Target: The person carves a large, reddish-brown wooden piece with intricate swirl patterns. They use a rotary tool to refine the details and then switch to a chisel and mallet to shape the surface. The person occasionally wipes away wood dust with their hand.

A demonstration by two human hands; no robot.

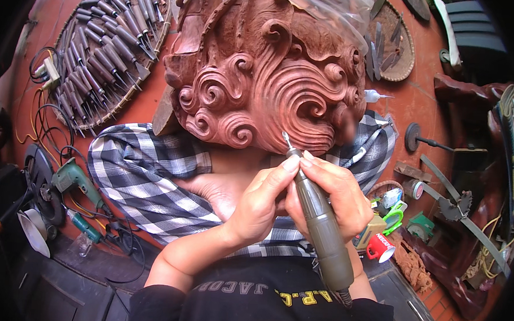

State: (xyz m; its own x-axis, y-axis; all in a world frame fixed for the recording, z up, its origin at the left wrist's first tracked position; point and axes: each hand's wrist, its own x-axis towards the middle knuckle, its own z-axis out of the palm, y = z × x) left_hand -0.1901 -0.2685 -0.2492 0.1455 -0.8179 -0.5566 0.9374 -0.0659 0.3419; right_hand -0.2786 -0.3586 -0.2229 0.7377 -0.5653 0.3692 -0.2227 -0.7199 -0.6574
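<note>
A reddish-brown wood carving (267,96) with swirling, wave-like curls fills the upper middle, close against my crossed legs. Both hands are closed on a dark olive rotary carving tool (325,223), whose slim metal bit points up at the carving's lower edge. My right hand (340,198) wraps the tool's body from the right side. From the left, my left hand (260,202) pinches its narrow front end near the bit. The bit's tip overlaps the grooved wood; whether it touches cannot be told. A cable leaves the tool's rear end near my shirt.
On the left, a round woven tray (152,66) holds many wooden-handled chisels. A green power drill (79,180) and tangled cords lie below it. To the right stand a red mug (380,248), green-handled scissors (393,219) and a hammer (429,140). Clear plastic sheeting (337,9) drapes the carving's far side.
</note>
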